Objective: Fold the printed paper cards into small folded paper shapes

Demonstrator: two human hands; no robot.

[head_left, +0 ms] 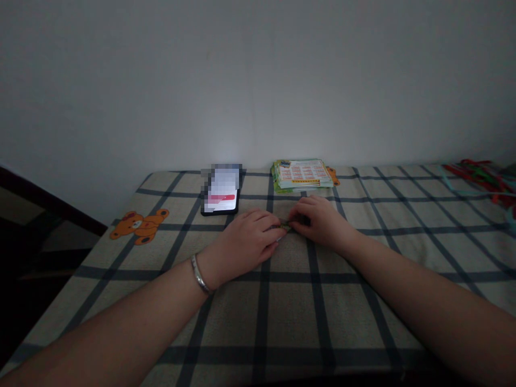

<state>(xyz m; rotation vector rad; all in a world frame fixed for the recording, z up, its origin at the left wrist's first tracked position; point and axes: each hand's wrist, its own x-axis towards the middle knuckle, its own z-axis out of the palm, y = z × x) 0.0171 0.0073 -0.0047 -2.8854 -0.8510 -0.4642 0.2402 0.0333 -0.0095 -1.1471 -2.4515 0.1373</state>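
Observation:
A small, thin strip with a mottled print (285, 225) lies between my two hands, low over the checked tablecloth (290, 306). Most of it is hidden by my fingers, so its kind does not show. My left hand (250, 239), with a silver bangle on the wrist, is curled over the strip's left part. At its right end, the thumb and forefinger of my right hand (318, 219) pinch it. Just beyond my right hand rests a stack of printed cards (304, 174), green at the edges.
A lit phone (221, 196) lies beyond my left hand, its screen partly blurred. An orange bear cutout (141, 227) is on the left side of the cloth. Red, green and pale blue ribbons (479, 183) are heaped at far right. A wall (258, 80) rises behind the table.

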